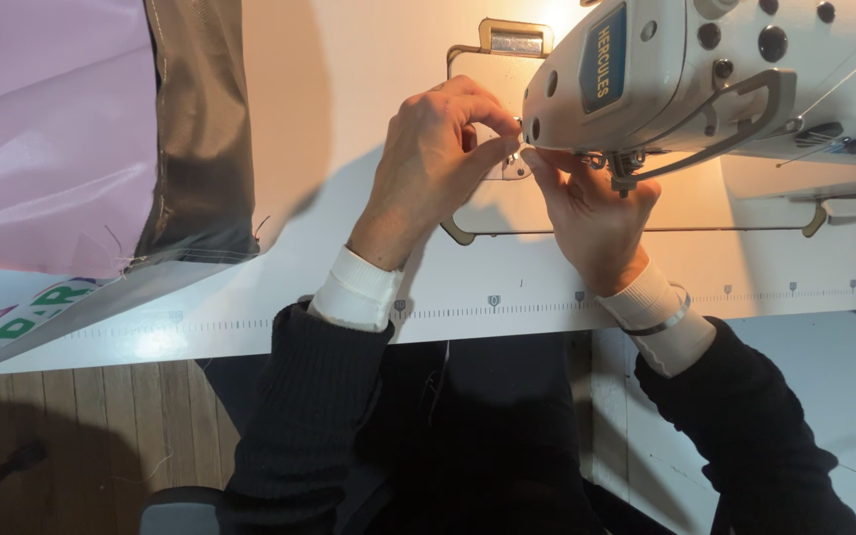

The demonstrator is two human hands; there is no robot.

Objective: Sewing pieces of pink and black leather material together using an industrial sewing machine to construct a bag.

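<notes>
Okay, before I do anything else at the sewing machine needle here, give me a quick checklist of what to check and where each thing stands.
1. Left hand pinched at the needle area: ok.
2. Right hand fingertips beside it, under the machine head: ok.
3. Thread visible between the fingers: cannot tell.
4. Work light on the plate: ok.
5. Pink and dark fabric lies apart from the needle, at the table's left: ok.
6. Needle raised: cannot tell.

Two hands reach far forward, close together. The left hand (pixel 435 159) pinches thumb against fingertips; the right hand (pixel 591 213) lies just beside it, fingers extended. Both forearms wear dark sleeves with white cuffs.
</notes>
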